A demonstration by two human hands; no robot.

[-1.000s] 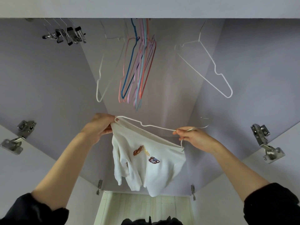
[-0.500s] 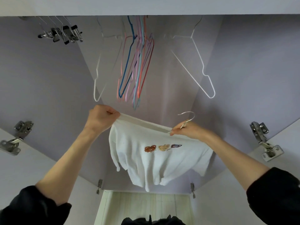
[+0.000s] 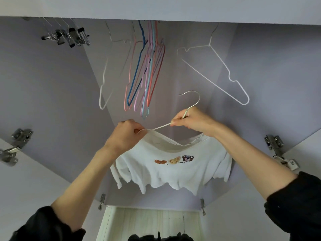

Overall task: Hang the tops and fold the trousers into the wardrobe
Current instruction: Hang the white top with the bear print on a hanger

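Note:
A white top with small bear and cookie prints hangs below my hands, inside the open wardrobe. It sits on a white wire hanger whose metal hook points up and left. My right hand grips the hanger at its neck, just under the hook. My left hand pinches the top's left shoulder together with the hanger's left arm. The hanger's right arm is hidden inside the top's neckline.
Above hang empty hangers: a white one at right, a coloured bunch in the middle, another white one at left, metal clip hangers far left. Door hinges flank the opening. Dark clothing lies at the bottom edge.
The hanger has turned so its hook now points upward. My hands have drawn closer together and the top has spread out facing me, prints level.

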